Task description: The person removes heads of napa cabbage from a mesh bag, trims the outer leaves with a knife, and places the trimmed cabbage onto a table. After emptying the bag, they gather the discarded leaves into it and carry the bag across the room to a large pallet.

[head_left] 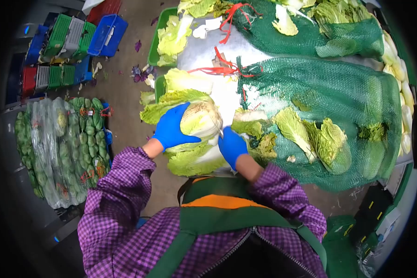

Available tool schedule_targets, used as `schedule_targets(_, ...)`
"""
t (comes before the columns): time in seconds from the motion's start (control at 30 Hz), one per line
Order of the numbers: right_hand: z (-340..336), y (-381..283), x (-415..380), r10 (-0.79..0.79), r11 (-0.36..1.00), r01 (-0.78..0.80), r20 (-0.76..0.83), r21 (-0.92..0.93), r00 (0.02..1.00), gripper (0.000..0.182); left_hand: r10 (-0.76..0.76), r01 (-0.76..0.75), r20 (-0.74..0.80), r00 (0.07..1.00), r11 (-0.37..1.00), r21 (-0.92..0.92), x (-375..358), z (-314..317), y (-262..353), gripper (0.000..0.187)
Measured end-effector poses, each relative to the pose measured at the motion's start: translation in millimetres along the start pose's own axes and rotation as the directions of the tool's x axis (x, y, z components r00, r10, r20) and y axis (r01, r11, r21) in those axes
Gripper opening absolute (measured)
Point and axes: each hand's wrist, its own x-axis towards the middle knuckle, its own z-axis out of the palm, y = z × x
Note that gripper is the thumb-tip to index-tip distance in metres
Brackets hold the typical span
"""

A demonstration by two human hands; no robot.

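Note:
A napa cabbage (201,118) lies on the metal table with its pale root end facing right. My left hand (173,126), in a blue glove, grips it from the left, thumb and fingers spread around its side. Close to the root end, my gloved right hand (232,147) is closed around what looks like a small knife (221,133); most of it is hidden in the fist. Loose outer leaves (190,160) lie under and in front of the cabbage. Trimmed leaves (252,125) lie just beyond my right hand.
Green mesh sacks (319,102) of cabbages with red ties (224,67) cover the table's right side, with loose leaves on top. Green crates (158,41) stand at its left edge. Bagged green vegetables (62,148) are stacked at left, below coloured crates (58,37). Scraps litter the floor.

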Motion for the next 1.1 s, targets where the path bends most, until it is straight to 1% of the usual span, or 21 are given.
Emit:
schedule_targets(0.1, 14.5, 7.0, 2.7, 0.092, 0.996, -0.091, 0.019, -0.023, 0.996, 0.022, 0.006, -0.005, -0.029, 1.000, 0.999, 0.041, 0.7, 0.5, 0.8, 0.105)
schedule_targets(0.13, 22.5, 13.2, 13.5, 0.080, 0.996, -0.081, -0.026, -0.040, 0.996, 0.021, -0.060, 0.060, 0.044, 0.997, 0.998, -0.015, 2.9, -7.5, 3.2, 0.105)
schedule_targets(0.23, 26.2, 26.9, 24.9, -0.013, 0.990, -0.008, -0.148, -0.140, 0.989, 0.021, 0.019, -0.019, -0.004, 1.000, 0.985, -0.170, 0.8, -1.5, -15.1, 0.106)
schedule_targets(0.3, -5.5, 3.8, 13.7, 0.084, 0.900, -0.187, 0.263, 0.394, 0.961, 0.030, 0.051, -0.060, -0.052, 0.997, 0.980, -0.188, -11.6, -0.3, -19.5, 0.105)
schedule_targets(0.33, -3.1, 7.5, 10.9, -0.023, 0.802, -0.121, 0.232, 0.585, 0.972, 0.047, 0.049, -0.079, -0.113, 0.992, 0.959, -0.274, -21.4, 2.4, -23.0, 0.104)
schedule_targets(0.37, -2.0, 4.3, 5.2, -0.035, 0.805, -0.107, 0.226, 0.583, 0.973, 0.047, 0.045, -0.106, -0.174, 0.984, 0.928, -0.358, -30.9, 4.2, -24.7, 0.103)
schedule_targets(0.43, -8.2, -16.1, -4.6, -0.310, 0.613, 0.135, 0.080, 0.778, 0.947, 0.063, 0.083, -0.173, -0.294, 0.952, 0.939, -0.297, -57.3, 2.0, -17.2, 0.101)
schedule_targets(0.53, -69.2, -67.9, -43.1, -0.279, 0.845, 0.187, 0.114, 0.500, 0.953, 0.058, -0.001, -0.213, -0.479, 0.878, 0.895, -0.391, -83.8, 3.2, -0.3, 0.099)
schedule_targets(0.57, -72.7, -62.9, -39.6, -0.560, 0.774, 0.572, -0.125, 0.273, 0.819, 0.058, 0.001, -0.296, -0.542, 0.841, 0.839, -0.457, -91.3, -2.8, 15.4, 0.095)
schedule_targets(0.6, -90.6, -77.8, -52.3, -0.544, 0.807, 0.549, -0.088, 0.218, 0.834, 0.057, 0.002, -0.387, -0.604, 0.797, 0.769, -0.508, -94.3, -4.8, 23.7, 0.090)
schedule_targets(0.63, -107.7, -93.1, -65.7, -0.522, 0.837, 0.523, -0.054, 0.159, 0.851, 0.057, -0.014, -0.389, -0.616, 0.788, 0.765, -0.514, -91.9, -1.4, 20.8, 0.090)
schedule_targets(0.7, -107.5, -91.8, -65.0, -0.563, 0.825, 0.564, -0.050, 0.031, 0.825, 0.055, -0.143, -0.416, -0.533, 0.834, 0.473, -0.777, -87.3, 3.6, 19.7, 0.074)
schedule_targets(0.73, -108.0, -93.3, -62.2, -0.608, 0.794, 0.602, -0.064, -0.084, 0.792, 0.053, -0.266, -0.280, -0.425, 0.865, 0.447, -0.850, -86.5, 10.3, 25.2, 0.061)
schedule_targets(0.77, -109.1, -96.7, -59.1, -0.613, 0.788, 0.608, -0.048, -0.094, 0.788, 0.053, -0.348, -0.149, -0.327, 0.879, 0.450, -0.880, -83.0, 14.8, 30.3, 0.057)
schedule_targets(0.83, -111.9, -103.0, -51.6, -0.228, 0.956, 0.192, 0.152, 0.221, 0.962, 0.056, -0.169, -0.218, -0.455, 0.874, 0.701, -0.679, -89.9, 17.7, 29.6, 0.054)
schedule_targets(0.87, -107.3, -102.5, -45.5, -0.186, 0.881, 0.127, 0.087, 0.456, 0.979, 0.059, -0.178, -0.260, -0.472, 0.863, 0.645, -0.718, -92.3, 17.0, 29.1, 0.054)
schedule_targets(0.9, -108.9, -101.5, -40.3, -0.117, 0.848, 0.052, 0.090, 0.528, 0.989, 0.070, -0.181, -0.259, -0.471, 0.864, 0.642, -0.722, -92.4, 17.4, 28.5, 0.054)
schedule_targets(0.97, -92.7, -102.5, -36.2, -0.063, 0.904, 0.051, 0.014, 0.425, 0.998, 0.083, -0.221, -0.276, -0.415, 0.883, 0.470, -0.838, -92.3, 16.5, 30.7, 0.059)
schedule_targets(1.03, -74.1, -103.6, -40.2, -0.259, 0.914, 0.309, -0.210, 0.263, 0.943, 0.095, -0.186, -0.264, -0.395, 0.900, 0.488, -0.832, -83.9, 17.1, 30.9, 0.060)
schedule_targets(1.07, -76.7, -103.0, -39.5, -0.257, 0.916, 0.306, -0.207, 0.259, 0.944, 0.095, -0.133, -0.292, -0.416, 0.900, 0.526, -0.799, -81.3, 17.1, 33.8, 0.061)
schedule_targets(1.1, -81.2, -101.6, -39.0, -0.242, 0.898, 0.259, -0.092, 0.356, 0.966, 0.095, -0.076, -0.319, -0.432, 0.899, 0.562, -0.763, -80.7, 17.1, 34.9, 0.061)
